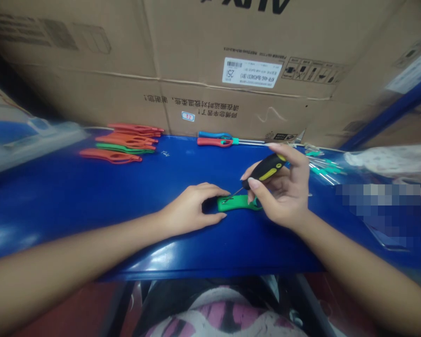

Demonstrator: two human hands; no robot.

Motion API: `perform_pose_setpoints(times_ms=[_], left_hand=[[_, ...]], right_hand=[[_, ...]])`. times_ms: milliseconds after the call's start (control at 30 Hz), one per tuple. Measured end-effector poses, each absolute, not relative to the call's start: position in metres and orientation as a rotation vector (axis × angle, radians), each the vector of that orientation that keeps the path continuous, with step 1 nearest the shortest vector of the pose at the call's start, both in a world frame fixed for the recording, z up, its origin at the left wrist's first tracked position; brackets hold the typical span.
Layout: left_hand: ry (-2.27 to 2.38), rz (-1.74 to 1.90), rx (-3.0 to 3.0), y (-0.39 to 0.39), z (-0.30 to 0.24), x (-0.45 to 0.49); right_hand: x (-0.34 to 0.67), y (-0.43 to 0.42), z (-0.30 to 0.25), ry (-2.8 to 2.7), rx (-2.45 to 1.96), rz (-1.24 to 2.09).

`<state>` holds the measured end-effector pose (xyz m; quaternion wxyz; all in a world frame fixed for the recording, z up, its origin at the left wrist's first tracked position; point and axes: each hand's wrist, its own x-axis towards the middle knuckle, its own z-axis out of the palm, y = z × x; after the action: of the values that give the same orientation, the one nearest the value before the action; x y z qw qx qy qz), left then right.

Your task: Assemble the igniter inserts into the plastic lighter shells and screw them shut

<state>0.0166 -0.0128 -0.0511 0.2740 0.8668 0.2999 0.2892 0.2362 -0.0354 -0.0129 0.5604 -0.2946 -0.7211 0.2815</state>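
Along the back, a printed cardboard panel (192,61); before it, a glossy blue worktop (73,201). Wrapped in the right grip (286,189), a black-and-yellow screwdriver (266,170), shaft slanting down and leftward to the solid end of a green handle (237,202). Pinched there by the left grip (189,206), between thumb and index finger; flat mid-worktop, long axis left to right, looped end rightward.

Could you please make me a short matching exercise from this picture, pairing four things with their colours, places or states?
1. screwdriver
2. plastic piece beneath the screwdriver
3. table
4. cardboard box

A. brown, standing behind the work
B. blue and shiny
C. green
D. black and yellow, held tilted

Right pairs: 1-D, 2-C, 3-B, 4-A.
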Motion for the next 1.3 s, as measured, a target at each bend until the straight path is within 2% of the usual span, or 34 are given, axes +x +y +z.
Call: perform_pose_setpoints(times_ms=[433, 733, 1300], left_hand=[[0.772, 0.799, 2.334, -0.0127, -0.0514, 0.0168], [0.758, 0.81, 2.329, -0.0123, -0.0516, 0.0169], [0.752, 0.799, 2.352, -0.0114, -0.0531, 0.017]], right_hand=[[0.2393, -0.0359, -0.0151, -1.724, -0.696, 0.601], [0.237, -0.037, -0.0157, -1.61, -0.732, 0.73], [0.2374, -0.0362, -0.0174, -1.723, -0.712, 0.687]])
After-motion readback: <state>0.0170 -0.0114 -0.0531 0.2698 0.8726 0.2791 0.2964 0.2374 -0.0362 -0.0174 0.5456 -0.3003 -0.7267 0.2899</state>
